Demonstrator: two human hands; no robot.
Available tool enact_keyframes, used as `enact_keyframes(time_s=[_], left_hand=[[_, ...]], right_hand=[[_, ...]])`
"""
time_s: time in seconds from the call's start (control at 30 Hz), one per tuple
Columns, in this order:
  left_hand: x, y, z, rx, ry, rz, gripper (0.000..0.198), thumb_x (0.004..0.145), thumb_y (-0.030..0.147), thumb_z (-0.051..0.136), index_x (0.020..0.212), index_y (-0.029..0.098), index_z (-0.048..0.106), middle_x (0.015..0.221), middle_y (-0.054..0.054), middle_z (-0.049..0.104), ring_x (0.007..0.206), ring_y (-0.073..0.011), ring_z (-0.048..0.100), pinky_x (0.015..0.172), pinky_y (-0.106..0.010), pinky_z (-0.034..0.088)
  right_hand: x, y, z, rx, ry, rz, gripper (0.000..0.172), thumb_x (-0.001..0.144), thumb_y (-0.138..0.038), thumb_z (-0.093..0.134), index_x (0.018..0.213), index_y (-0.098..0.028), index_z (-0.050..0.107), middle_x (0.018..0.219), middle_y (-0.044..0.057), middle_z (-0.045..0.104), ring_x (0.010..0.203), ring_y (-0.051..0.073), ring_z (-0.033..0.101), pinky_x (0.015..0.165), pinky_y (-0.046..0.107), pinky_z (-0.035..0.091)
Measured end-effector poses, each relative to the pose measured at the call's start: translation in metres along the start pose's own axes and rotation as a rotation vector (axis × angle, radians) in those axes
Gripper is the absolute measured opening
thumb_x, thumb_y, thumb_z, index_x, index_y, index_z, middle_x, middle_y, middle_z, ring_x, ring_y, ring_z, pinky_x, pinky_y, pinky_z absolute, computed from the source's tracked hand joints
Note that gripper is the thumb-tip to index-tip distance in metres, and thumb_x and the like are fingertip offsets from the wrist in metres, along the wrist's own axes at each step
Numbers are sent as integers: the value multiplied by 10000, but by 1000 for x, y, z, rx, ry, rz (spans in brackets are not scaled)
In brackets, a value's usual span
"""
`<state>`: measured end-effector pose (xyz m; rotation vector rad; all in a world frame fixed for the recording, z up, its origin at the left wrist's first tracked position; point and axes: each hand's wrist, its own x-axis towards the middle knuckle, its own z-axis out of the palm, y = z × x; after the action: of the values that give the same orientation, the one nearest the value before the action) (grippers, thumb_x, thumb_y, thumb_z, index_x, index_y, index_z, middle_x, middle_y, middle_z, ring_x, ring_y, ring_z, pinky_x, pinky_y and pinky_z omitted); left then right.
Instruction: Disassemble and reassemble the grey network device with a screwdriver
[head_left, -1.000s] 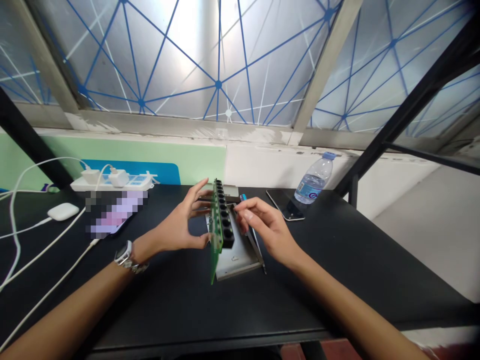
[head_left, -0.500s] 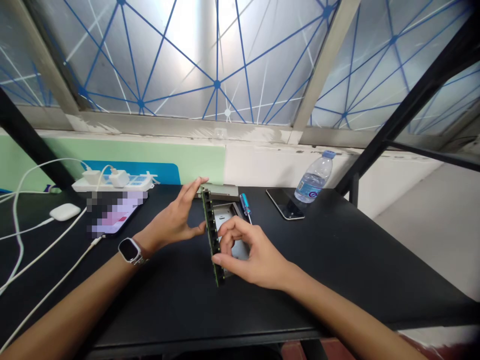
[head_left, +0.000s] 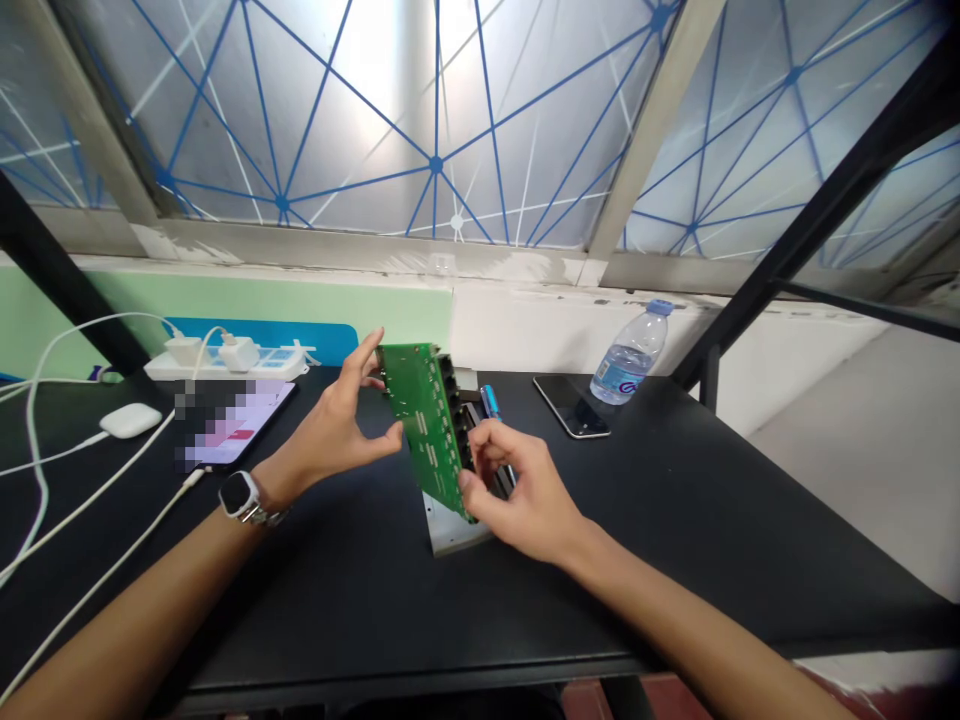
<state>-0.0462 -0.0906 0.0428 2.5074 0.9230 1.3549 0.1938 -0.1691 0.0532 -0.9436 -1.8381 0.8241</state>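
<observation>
Head view: green circuit board held tilted above a metal case

The right hand pinches the board's near corner, thumb on the green face, fingers curled by the black sockets. The left hand spreads its fingers at the opposite edge; whether they grip it, I cannot tell. The case lies on the black table, partly hidden, with a blue-handled screwdriver just beyond the right hand.
</observation>
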Motion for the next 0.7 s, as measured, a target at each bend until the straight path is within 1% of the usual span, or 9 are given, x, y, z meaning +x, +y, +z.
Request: enact_keyframes(time_s=[0.13, 0.27, 0.43, 0.57, 0.7], left_hand=[[2, 3, 0, -101, 0, -86, 1000, 745, 218, 732, 1558, 260, 153, 1272, -135, 533, 1089, -284, 584, 844, -404, 567], [3, 6, 0, -209, -20, -136, 969, 764, 222, 714, 1552, 263, 152, 1179, -109, 531, 987, -229, 597, 782, -354, 563], [5, 7, -4, -275, -20, -144, 949, 766, 233, 731, 1543, 285, 187, 1133, -83, 516, 922, -191, 596, 770, -336, 565], [6, 9, -7, -313, -4, -142, 901, 763, 264, 755, 1521, 285, 268, 1105, -77, 543, 925, -198, 613, 775, -339, 578], [7, 14, -9, -305, 4, -153, 840, 769, 268, 757, 1497, 269, 337, 1099, -76, 572, 942, -205, 615, 790, -345, 583]], right_hand=[[6, 9, -7, 41, 12, 113, 121, 808, -201, 585, 789, -204, 466, 590, -71, 451, 510, 88, 431, 533, 241, 375], [13, 20, -13, 162, 4, 172, 89, 830, -211, 567, 803, -194, 483, 631, -64, 440, 543, 85, 420, 525, 230, 355], [21, 29, -20, 303, -59, 247, 92, 799, -215, 563, 749, -197, 488, 625, -59, 441, 545, 95, 434, 516, 233, 420], [24, 29, -23, 370, -60, 308, 99, 774, -227, 554, 702, -195, 494, 635, -47, 428, 563, 98, 450, 508, 224, 444], [22, 28, -23, 400, -103, 327, 155, 811, -298, 588, 728, -189, 517, 699, -14, 488, 604, 121, 513, 512, 254, 489]])
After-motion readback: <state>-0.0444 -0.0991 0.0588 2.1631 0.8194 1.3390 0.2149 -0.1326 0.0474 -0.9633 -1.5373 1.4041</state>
